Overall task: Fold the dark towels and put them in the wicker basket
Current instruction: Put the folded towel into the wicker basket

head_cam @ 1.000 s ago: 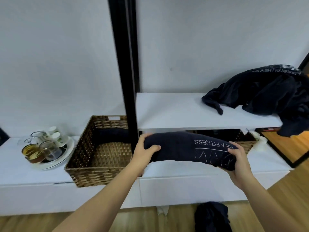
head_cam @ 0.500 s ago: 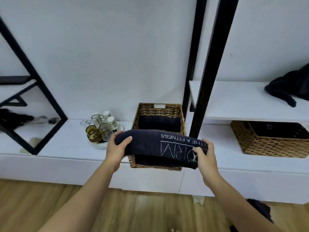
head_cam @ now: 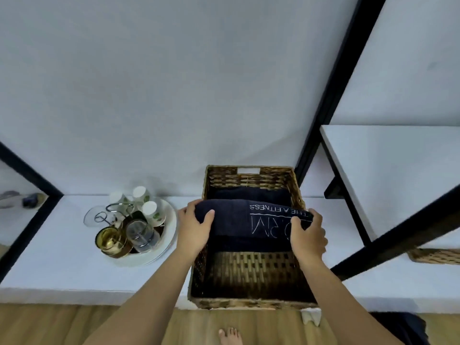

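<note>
Both hands grip one folded dark towel (head_cam: pixel 239 220) over a wicker basket (head_cam: pixel 251 277). The left hand (head_cam: pixel 193 229) clamps the towel's nine o'clock end, thumb curled over the top and fingers wrapped behind. The right hand (head_cam: pixel 308 235) clamps the three o'clock end the same way, thumb pressed on the upper face.

The towel is a thick, soft roll of navy terry cloth with thin white lettering stitched on its right half, reading upside down from here. It spans the basket's width, level with the rim, above the middle of the opening. A second folded dark towel (head_cam: pixel 251 194) lies inside the basket at twelve o'clock, against the far wall.

The basket is rectangular, woven from brown flat strands, with a cut-out handle slot in its far wall and an open lattice bottom showing at six o'clock.

It sits on a low, smooth white surface (head_cam: pixel 57 265). At nine o'clock from the basket, a round white plate (head_cam: pixel 166 242) carries glass cups and small white-capped bottles. A black metal post (head_cam: pixel 331 95) rises at one o'clock, beside a white shelf (head_cam: pixel 393 175). A bare foot (head_cam: pixel 230 337) stands on the wooden floor at six o'clock.
</note>
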A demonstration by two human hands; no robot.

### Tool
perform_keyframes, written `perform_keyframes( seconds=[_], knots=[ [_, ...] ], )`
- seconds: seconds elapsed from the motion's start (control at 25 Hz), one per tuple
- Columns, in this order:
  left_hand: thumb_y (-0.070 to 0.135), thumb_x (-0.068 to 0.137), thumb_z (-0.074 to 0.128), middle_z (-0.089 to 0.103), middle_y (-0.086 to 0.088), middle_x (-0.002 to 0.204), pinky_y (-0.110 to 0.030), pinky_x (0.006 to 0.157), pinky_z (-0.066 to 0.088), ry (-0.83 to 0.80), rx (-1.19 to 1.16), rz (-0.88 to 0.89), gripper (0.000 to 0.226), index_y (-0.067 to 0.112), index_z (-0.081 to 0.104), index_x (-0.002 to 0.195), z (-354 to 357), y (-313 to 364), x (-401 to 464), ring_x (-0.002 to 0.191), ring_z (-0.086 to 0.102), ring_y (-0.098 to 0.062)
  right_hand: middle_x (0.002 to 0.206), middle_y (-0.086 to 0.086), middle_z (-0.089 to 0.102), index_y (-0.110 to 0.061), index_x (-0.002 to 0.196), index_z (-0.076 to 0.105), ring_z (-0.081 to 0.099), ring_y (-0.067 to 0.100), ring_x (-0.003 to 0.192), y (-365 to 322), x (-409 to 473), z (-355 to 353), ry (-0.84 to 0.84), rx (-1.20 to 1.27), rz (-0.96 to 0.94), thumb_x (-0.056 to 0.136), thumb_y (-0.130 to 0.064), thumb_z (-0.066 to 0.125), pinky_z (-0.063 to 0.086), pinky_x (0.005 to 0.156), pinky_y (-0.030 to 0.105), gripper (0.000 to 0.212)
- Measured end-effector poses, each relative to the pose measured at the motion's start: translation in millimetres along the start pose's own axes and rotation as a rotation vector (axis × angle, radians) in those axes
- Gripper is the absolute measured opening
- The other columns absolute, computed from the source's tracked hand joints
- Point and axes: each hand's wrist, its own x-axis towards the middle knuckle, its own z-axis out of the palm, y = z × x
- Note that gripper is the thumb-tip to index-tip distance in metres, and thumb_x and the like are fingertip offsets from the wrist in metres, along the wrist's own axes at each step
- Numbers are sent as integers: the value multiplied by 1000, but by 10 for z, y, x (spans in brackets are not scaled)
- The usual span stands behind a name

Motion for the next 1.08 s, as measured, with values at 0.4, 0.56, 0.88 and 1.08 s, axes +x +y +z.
perform_keyframes(
  seconds=[0.4,0.56,0.88,1.08],
  knots=[
    [29,100,51,15,-9,159,-44,106,43,-81,513,165,52,26,35,149,901,-80,613,135,28,-39,149,26,31,-21,155,21,29,41,135,320,753,970,-86,-524,4,97,-33,52,31,113,56,67],
    [23,95,52,8,-10,161,-42,106,42,-219,515,96,63,24,26,152,954,-274,974,135,34,-39,152,28,18,-19,159,5,26,41,135,413,835,1140,-93,-743,-63,101,-30,48,27,115,52,73],
    [39,98,48,22,-23,158,-38,96,43,-491,1469,154,84,8,-1,159,1157,-295,1095,132,41,-32,162,27,-10,-15,158,-13,2,43,149,365,947,1073,-254,-1088,-254,92,-22,62,10,121,52,100],
    [50,90,61,-1,-22,163,-62,120,5,-534,1434,213,110,27,-24,156,1307,-410,1094,149,4,-44,166,15,-4,-33,158,-7,-9,41,151,510,1031,1139,-357,-1146,-488,89,-19,66,-9,118,61,101]
  ],
)
